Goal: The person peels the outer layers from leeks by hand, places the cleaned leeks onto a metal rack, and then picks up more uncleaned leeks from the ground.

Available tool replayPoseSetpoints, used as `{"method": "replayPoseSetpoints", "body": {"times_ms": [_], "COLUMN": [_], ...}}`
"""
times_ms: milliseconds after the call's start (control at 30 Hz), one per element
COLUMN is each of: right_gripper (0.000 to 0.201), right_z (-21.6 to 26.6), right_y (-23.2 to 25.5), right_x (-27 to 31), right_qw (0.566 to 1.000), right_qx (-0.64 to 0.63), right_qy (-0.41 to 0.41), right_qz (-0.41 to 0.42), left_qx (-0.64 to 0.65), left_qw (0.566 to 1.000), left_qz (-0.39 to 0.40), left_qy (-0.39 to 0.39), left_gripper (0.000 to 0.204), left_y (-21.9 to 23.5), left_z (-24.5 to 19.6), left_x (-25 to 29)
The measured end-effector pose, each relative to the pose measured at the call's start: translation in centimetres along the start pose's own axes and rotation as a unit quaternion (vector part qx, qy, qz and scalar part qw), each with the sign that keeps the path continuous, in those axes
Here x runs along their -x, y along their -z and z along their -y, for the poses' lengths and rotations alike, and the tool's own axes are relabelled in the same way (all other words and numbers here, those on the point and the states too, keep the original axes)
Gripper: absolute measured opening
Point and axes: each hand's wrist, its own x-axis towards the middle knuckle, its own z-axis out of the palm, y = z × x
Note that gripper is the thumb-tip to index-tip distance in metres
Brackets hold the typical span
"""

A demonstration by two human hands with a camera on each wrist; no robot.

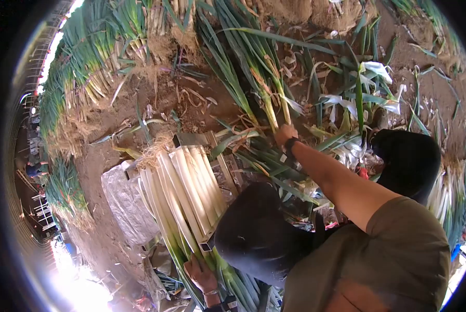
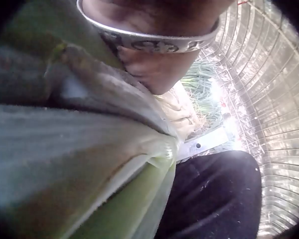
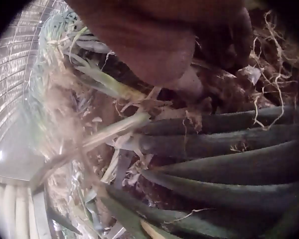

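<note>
Leek stalks (image 1: 268,104) lie on the soil, leaves pointing away, and my right hand (image 1: 286,136) grips them near their lower ends. In the right wrist view that hand (image 3: 154,45) is dark at the top, above fanned green leaves (image 3: 229,164). A row of trimmed leeks (image 1: 183,187) with long white shanks rests in a metal frame (image 1: 223,166) by my knee. My left hand (image 1: 201,273) rests on the green part of this bundle. Close to the left wrist camera, broad leaves (image 2: 79,159) pass beneath the hand (image 2: 154,69), whose fingers are hidden there.
Stacked leeks (image 1: 95,57) line the far left side. Pale sheeting (image 1: 129,203) lies beside the frame. Peeled leaves and scraps (image 1: 357,99) litter the soil to the right. My dark-clothed knees (image 1: 259,229) flank the work, and more leeks (image 1: 451,203) lie far right.
</note>
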Motion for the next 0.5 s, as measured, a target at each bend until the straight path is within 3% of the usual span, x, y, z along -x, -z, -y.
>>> {"method": "replayPoseSetpoints", "body": {"times_ms": [67, 133, 167, 200, 233, 267, 300, 333, 367, 400, 433, 500], "right_gripper": [0.027, 0.028, 0.027, 0.029, 0.029, 0.032, 0.036, 0.036, 0.039, 0.042, 0.042, 0.047], "right_z": [0.0, -0.9, -2.1, -3.3, -5.6, -6.9, -7.0, -5.4, -3.2, -2.9, -2.5, -3.3], "right_y": [2.4, 1.2, -1.3, -4.2, -7.9, -11.1, -14.3, -12.6, -9.1, -8.8, -8.3, -9.4], "right_x": [1.1, 0.3, -1.2, -2.7, -3.6, -5.2, -7.3, -5.5, -2.2, -1.7, -1.8, -2.6], "right_qw": [0.988, 0.992, 0.967, 0.902, 0.904, 0.97, 0.976, 0.974, 0.901, 0.704, 0.705, 0.801], "right_qx": [0.015, -0.026, 0.128, 0.278, 0.274, 0.09, -0.102, -0.107, -0.431, -0.693, -0.693, -0.577], "right_qy": [0.016, 0.051, 0.189, 0.316, 0.318, 0.225, 0.122, 0.127, 0.001, -0.125, -0.124, 0.007], "right_qz": [0.151, 0.114, 0.109, 0.097, 0.082, -0.036, -0.146, -0.152, -0.038, 0.086, 0.087, 0.16], "left_qx": [-0.009, 0.013, 0.017, 0.028, 0.038, 0.04, 0.041, 0.041, 0.021, 0.023, 0.025, 0.026], "left_qw": [1.0, 1.0, 0.999, 0.998, 0.997, 0.995, 0.996, 0.996, 0.999, 0.998, 0.999, 0.999], "left_qz": [-0.006, -0.016, -0.028, -0.041, -0.056, -0.07, -0.067, -0.061, -0.034, -0.038, -0.037, -0.028], "left_qy": [0.004, -0.007, -0.013, -0.03, -0.048, -0.054, -0.05, -0.045, -0.036, -0.035, -0.03, -0.025], "left_gripper": [0.033, 0.032, 0.032, 0.033, 0.033, 0.033, 0.033, 0.034, 0.036, 0.036, 0.036, 0.037], "left_y": [0.6, 0.7, 0.4, 0.1, -0.1, -0.3, -0.5, -0.6, -0.3, -0.3, -0.3, -0.6], "left_z": [-1.0, -1.2, -1.0, -0.4, 0.1, 0.5, 0.8, 0.9, 0.5, 0.3, 0.3, 0.4], "left_x": [-0.1, -0.4, -0.3, -0.1, -0.1, 0.0, 0.2, 0.2, 0.0, -0.1, -0.1, 0.0]}}
